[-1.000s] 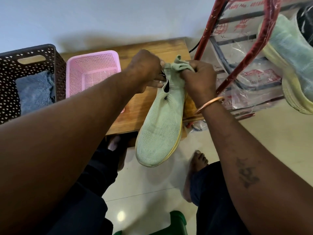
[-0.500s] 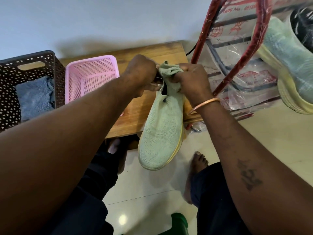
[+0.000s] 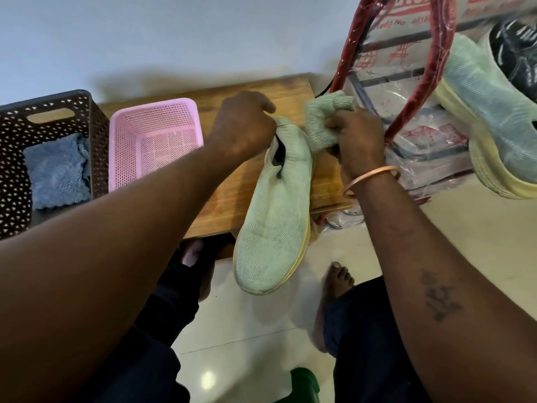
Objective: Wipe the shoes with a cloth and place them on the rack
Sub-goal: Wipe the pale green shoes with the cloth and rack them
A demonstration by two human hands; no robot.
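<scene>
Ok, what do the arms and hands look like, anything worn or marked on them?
Both arms are bare, no sleeves or gloves. The right hand has a copper-coloured bangle at its wrist, and a dark tattoo marks the right forearm. The left hand and arm show no jewellery or markings.

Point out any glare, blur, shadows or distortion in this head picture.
Head view: a small glare spot on the floor; slight motion blur on the green fabric in the right hand; wide-angle stretching at the right edge, over the rack; a soft shadow on the wall above the bench; the knit of the held shoe is sharp.
</scene>
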